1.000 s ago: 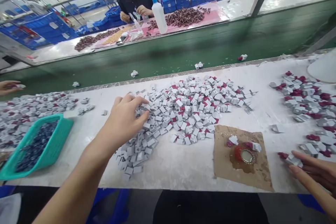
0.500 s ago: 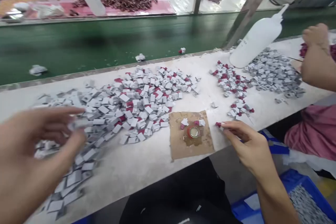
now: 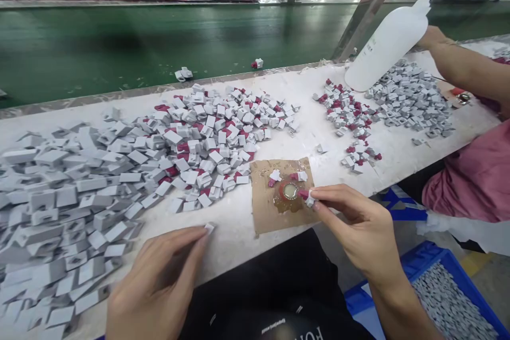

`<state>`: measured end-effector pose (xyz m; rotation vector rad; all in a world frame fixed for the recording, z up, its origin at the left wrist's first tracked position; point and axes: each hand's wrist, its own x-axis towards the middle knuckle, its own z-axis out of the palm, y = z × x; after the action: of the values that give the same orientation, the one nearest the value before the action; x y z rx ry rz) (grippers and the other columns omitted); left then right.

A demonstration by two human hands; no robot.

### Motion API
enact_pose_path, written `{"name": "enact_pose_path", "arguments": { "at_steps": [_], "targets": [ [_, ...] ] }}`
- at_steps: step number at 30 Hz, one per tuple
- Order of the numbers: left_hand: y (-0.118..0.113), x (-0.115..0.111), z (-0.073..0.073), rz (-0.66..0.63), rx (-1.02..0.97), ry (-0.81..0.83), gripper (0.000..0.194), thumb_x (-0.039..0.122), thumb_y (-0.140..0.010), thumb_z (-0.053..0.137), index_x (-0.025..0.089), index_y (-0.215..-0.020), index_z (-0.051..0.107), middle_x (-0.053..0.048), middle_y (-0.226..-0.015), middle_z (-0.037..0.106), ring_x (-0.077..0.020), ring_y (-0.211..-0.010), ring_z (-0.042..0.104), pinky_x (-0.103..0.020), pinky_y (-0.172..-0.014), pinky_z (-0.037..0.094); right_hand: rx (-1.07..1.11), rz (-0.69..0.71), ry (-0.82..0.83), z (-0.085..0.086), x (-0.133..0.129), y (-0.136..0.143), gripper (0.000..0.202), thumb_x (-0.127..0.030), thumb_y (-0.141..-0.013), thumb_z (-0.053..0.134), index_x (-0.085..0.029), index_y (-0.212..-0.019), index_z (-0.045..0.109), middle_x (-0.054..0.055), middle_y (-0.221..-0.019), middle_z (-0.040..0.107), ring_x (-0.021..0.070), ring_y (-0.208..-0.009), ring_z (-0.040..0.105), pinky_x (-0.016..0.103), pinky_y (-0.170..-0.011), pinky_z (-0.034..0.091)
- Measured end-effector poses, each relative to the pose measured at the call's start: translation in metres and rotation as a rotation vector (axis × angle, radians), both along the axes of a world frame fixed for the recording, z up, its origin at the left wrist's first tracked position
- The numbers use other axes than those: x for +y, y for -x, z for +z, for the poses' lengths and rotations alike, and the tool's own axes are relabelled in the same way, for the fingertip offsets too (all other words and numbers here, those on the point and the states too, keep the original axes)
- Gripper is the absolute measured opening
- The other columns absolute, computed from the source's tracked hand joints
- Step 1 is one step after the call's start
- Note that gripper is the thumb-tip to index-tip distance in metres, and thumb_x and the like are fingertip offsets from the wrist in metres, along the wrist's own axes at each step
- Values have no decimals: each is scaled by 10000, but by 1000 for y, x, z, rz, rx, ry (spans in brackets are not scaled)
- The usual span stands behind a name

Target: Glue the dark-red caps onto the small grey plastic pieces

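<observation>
My right hand [image 3: 350,223] pinches a small maroon-and-white plastic piece [image 3: 306,196] at the right side of a round cap [image 3: 290,190] holding clear liquid. That cap sits on a wet square of brown cardboard [image 3: 265,215], where another maroon-and-white piece [image 3: 274,177] lies. My left hand [image 3: 159,276] is closed over the table left of the cardboard, a small grey-white piece [image 3: 209,228] between thumb and index fingertips. A large heap of grey blocks [image 3: 91,186], mixed with maroon ones, spreads behind and left of it.
A white squeeze bottle [image 3: 388,45] leans beside smaller piles of parts [image 3: 412,98]. Behind the table edge runs a green belt [image 3: 159,37] with a few stray pieces. At right are a co-worker's arm [image 3: 466,66] and a blue crate of grey parts [image 3: 454,297].
My left hand has come from over the grey heap to the right and now pinches a small piece. My right hand has carried its piece left to the cap.
</observation>
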<state>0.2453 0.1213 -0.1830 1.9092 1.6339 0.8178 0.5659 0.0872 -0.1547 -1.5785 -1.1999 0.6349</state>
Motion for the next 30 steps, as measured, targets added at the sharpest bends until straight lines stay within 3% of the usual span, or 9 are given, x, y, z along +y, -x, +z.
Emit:
{"name": "enact_pose_path", "arguments": {
  "at_steps": [2,4,7,10,14,17,21,25,30],
  "targets": [
    [4,3,1,5,67,6,236,569,-1062,790,386,-1208,819,-1,-1147,842,-302,-965,794,-420,-840,675,-13,16,-18,0,0,5,212,-188,-1017,864,-364,-1093,954,26,-1105,931,269,-1021,901,416,-910,768],
    [8,8,-1,-74,128,-7,291,590,-1060,792,374,-1253,819,-8,-1142,836,-259,-866,768,-360,-725,651,-24,34,-25,0,1,8,232,-182,-1031,851,-371,-1122,949,21,-1128,930,266,-1041,901,419,-925,766],
    [12,17,-7,-219,165,-68,229,498,-1085,771,351,-1256,807,-21,-1152,830,-241,-906,782,-311,-737,647,-51,56,-33,1,3,10,236,-174,-1045,834,-361,-1136,945,21,-1133,928,265,-1048,904,422,-941,764],
    [12,23,-10,-283,181,-105,211,437,-1080,766,338,-1264,790,-29,-1174,835,-253,-1004,810,-295,-795,664,-79,62,-43,2,5,12,239,-159,-1051,821,-348,-1137,940,17,-1135,929,253,-1053,905,407,-953,760],
    [-1,27,0,-294,117,-30,197,430,-1061,787,337,-1234,803,-13,-1131,827,-197,-838,775,-252,-694,646,-69,58,-31,4,7,13,224,-152,-1044,819,-328,-1113,941,23,-1095,926,246,-1007,899,398,-922,758],
    [-26,29,16,-234,-66,102,156,429,-1049,792,331,-1165,831,-5,-1015,819,-188,-796,777,-242,-694,664,20,38,-14,4,7,12,205,-171,-1030,843,-327,-1105,952,31,-1093,926,246,-1020,897,381,-920,763],
    [-73,41,32,-162,-491,334,158,443,-1006,848,315,-1097,861,-28,-1022,872,-240,-920,875,-300,-819,748,356,15,38,3,11,12,159,-271,-1015,910,-343,-1146,964,37,-1137,935,261,-1060,916,376,-946,785],
    [-109,54,38,-244,-770,488,159,408,-1003,889,314,-1130,882,-48,-1117,904,-261,-1003,900,-344,-889,778,588,50,55,2,16,14,163,-377,-996,957,-353,-1156,968,50,-1169,940,294,-1119,919,433,-1015,782],
    [-125,57,38,-314,-931,601,137,363,-1030,884,297,-1148,872,-50,-1102,913,-247,-1018,905,-342,-942,774,626,66,30,2,19,15,133,-332,-989,959,-361,-1117,978,40,-1133,934,262,-1047,918,377,-953,788]
  ]
}}
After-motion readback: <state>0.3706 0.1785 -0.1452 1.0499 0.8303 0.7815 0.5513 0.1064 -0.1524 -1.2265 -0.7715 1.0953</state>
